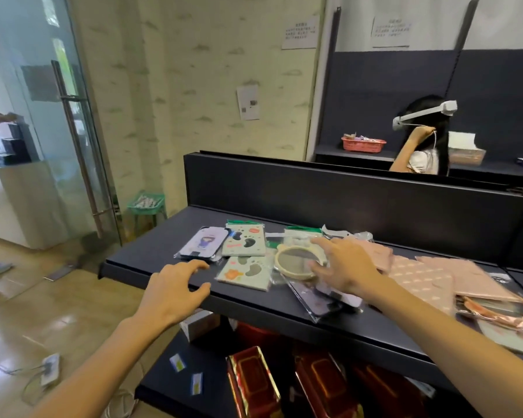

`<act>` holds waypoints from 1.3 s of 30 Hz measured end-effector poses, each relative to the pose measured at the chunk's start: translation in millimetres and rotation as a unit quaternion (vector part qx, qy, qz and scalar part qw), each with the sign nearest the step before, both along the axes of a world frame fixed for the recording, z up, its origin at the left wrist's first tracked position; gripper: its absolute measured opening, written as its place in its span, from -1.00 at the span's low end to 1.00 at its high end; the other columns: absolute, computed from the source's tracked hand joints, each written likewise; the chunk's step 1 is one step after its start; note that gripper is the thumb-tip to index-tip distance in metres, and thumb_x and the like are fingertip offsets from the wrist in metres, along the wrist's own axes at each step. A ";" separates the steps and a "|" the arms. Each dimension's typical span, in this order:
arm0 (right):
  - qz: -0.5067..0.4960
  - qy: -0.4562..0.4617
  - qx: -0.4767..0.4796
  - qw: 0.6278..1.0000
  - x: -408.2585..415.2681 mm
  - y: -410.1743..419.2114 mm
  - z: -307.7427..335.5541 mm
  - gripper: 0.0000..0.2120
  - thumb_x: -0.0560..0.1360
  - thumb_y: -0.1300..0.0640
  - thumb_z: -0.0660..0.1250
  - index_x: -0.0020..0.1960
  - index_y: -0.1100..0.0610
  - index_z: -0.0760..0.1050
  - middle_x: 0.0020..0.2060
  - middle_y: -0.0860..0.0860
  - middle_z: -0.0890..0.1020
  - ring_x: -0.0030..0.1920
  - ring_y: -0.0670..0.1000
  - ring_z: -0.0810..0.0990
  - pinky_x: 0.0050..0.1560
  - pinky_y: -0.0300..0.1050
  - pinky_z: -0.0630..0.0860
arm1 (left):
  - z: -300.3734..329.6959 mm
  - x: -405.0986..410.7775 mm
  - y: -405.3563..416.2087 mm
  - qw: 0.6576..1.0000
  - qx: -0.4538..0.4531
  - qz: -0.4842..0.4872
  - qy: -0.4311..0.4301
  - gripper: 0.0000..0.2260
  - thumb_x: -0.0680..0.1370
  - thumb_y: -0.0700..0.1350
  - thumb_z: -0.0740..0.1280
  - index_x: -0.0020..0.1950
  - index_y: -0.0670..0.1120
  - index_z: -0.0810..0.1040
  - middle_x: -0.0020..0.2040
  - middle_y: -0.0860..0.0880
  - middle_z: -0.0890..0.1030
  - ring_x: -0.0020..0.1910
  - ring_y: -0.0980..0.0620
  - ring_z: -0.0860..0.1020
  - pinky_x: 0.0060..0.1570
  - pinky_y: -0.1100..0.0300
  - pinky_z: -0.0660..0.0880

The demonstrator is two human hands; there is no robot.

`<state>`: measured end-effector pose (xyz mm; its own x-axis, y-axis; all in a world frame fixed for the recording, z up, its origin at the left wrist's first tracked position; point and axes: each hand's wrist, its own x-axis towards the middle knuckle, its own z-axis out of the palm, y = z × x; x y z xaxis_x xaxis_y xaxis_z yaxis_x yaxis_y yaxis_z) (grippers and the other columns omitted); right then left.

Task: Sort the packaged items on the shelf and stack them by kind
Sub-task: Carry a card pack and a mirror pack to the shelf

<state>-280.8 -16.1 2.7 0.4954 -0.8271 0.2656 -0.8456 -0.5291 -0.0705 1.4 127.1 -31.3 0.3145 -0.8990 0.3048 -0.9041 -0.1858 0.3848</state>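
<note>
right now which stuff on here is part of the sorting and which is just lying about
To sort: phone case, two green paw-print packs, round cream mirror, pink packs.

Lying about: red boxes on the lower shelf, red basket, green basket.

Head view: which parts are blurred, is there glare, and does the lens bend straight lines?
Head view: the right hand and the packaged round mirror under it are motion-blurred; the left hand on the shelf edge is sharper. Glare lies on the glass door and on the clear wrappers. The wide-angle lens bows the shelf edge and the door handle.
</note>
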 end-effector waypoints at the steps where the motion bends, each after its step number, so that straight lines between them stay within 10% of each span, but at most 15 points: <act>1: -0.003 -0.001 -0.001 1.000 7.6 -6.2 0.0 -0.53 0.51 -0.16 0.21 0.39 -0.07 0.31 0.16 0.07 0.56 0.18 0.15 0.49 0.14 0.02 0.43 | 1.3 9.7 -7.3 1.000 0.005 0.001 -0.002 -0.65 0.49 0.10 0.32 0.27 0.11 0.48 0.15 0.03 0.60 0.18 -0.02 0.51 0.14 0.01 0.46; 17: -0.101 0.015 -0.001 0.995 51.7 -55.7 -16.2 -0.52 0.50 -0.21 0.19 0.37 -0.08 0.33 0.22 0.03 0.55 0.22 0.12 0.48 0.20 0.03 0.41 | -13.2 99.0 -107.4 0.996 0.079 -0.029 -0.010 -0.50 0.45 0.37 0.16 0.30 0.16 0.40 0.28 0.02 0.54 0.24 -0.08 0.47 0.20 0.02 0.40; 39: -0.339 -0.027 0.060 0.939 92.2 26.4 -25.5 -0.49 0.43 -0.33 0.20 0.31 -0.15 0.37 0.26 0.00 0.55 0.25 0.15 0.47 0.23 0.05 0.38 | -8.0 131.9 -134.8 0.958 0.065 -0.238 0.149 -0.51 0.32 0.17 0.50 0.18 0.12 0.46 0.13 -0.04 0.49 0.02 0.02 0.40 0.02 0.17 0.34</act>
<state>-188.6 10.3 -22.7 -0.1669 -0.9728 0.1606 -0.9787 0.1437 -0.1469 133.4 -7.6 -39.3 -0.0847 -0.9863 0.1419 -0.7524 0.1567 0.6398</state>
